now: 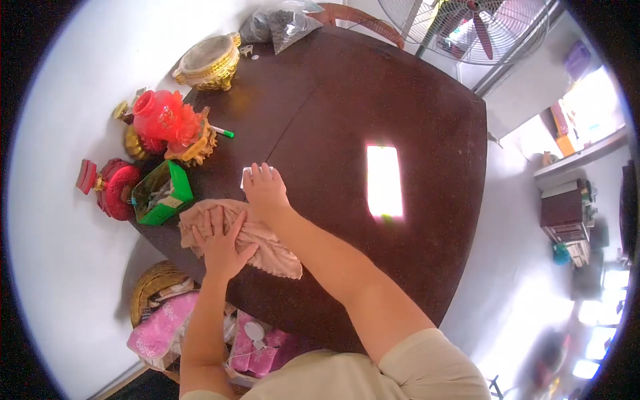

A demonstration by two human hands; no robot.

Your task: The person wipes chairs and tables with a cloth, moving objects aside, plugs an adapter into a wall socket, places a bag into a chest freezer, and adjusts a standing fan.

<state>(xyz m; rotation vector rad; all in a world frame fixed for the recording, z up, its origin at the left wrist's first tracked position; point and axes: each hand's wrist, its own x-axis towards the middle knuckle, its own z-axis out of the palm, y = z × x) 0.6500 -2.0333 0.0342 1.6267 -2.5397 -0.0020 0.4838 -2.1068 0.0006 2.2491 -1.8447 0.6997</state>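
Note:
On the dark brown table [427, 147], my left hand [223, 247] lies with fingers spread on a crumpled pinkish-beige cloth [277, 257]. My right hand [265, 192] is just beyond the cloth, palm down, its fingers over a small white piece [247, 179] that is mostly hidden beneath them. A green box [167, 193] with small items inside stands left of the cloth.
Along the left edge are a red vase [157, 113], a red round ornament [119, 190] and a white-green marker [222, 131]. Farther back stand a gold bowl [208, 60] and plastic bags [287, 28]. A fan [472, 27] is beyond; a basket [147, 283] sits below left.

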